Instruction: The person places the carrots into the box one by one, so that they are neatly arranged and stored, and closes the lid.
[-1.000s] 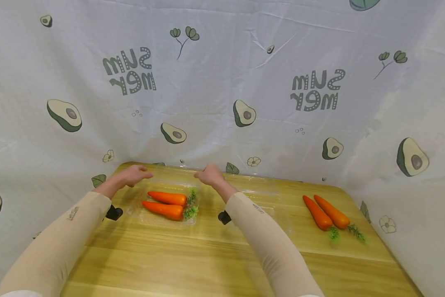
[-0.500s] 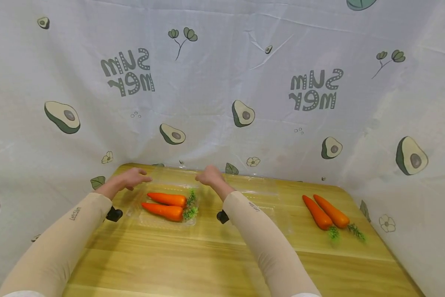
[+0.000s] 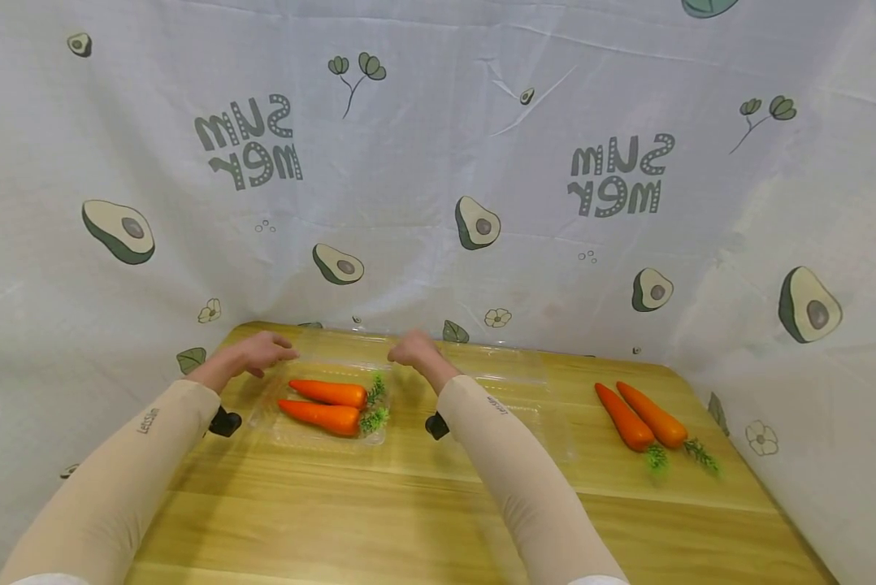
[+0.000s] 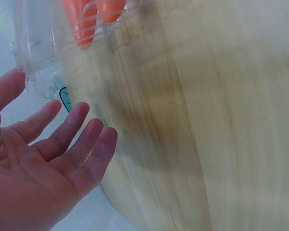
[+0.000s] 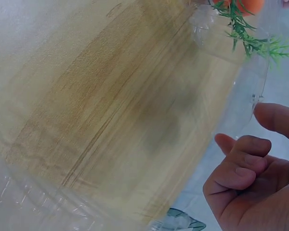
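Observation:
Two orange carrots (image 3: 323,416) with green tops lie side by side in a clear plastic clamshell box (image 3: 379,439). Its transparent lid (image 3: 343,349) is folded back behind them. My left hand (image 3: 261,353) is at the lid's left side; in the left wrist view its thumb tip meets the plastic and its other fingers are spread, holding nothing. My right hand (image 3: 418,351) is at the lid's right side. In the right wrist view, the right thumb reaches the clear edge while the other fingers curl loosely with nothing in them.
Another clear clamshell box (image 3: 555,422) stands to the right, partly behind my right forearm. Two more carrots (image 3: 641,416) lie on the wooden table (image 3: 379,520) farther right. A white printed curtain (image 3: 409,162) hangs close behind the table's back edge.
My left hand has shifted slightly down in the head view, its fingers still spread. The right hand has barely moved. Box, lid and carrots stay in place; the head view drifts a little.

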Demonstrator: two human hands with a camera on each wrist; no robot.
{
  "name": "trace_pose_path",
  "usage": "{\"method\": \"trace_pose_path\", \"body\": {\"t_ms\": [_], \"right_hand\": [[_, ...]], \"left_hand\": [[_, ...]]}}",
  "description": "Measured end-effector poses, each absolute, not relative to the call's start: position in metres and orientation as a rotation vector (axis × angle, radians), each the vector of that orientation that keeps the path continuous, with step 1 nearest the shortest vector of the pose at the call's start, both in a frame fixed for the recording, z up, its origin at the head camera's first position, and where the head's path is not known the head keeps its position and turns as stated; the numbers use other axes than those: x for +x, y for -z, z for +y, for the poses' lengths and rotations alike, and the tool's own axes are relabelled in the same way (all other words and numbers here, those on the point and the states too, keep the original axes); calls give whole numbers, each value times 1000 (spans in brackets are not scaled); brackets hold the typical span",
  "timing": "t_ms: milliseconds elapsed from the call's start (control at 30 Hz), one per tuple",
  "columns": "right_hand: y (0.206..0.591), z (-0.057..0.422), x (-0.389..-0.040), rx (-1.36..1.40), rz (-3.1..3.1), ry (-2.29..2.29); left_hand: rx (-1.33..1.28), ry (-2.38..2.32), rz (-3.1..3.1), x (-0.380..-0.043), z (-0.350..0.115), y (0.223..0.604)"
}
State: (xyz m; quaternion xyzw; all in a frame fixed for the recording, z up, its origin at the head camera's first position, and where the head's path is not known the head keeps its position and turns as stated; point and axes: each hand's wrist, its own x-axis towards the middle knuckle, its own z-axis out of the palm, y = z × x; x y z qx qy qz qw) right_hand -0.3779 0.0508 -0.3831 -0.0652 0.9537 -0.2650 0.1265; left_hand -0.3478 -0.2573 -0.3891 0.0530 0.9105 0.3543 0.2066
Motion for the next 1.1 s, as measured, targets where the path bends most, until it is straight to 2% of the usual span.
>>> {"method": "trace_pose_path", "body": {"t_ms": [1100], "right_hand": [[380, 46, -374, -214, 2792, 790]], "left_hand": [[190, -1036, 2582, -345, -256, 386]]}}
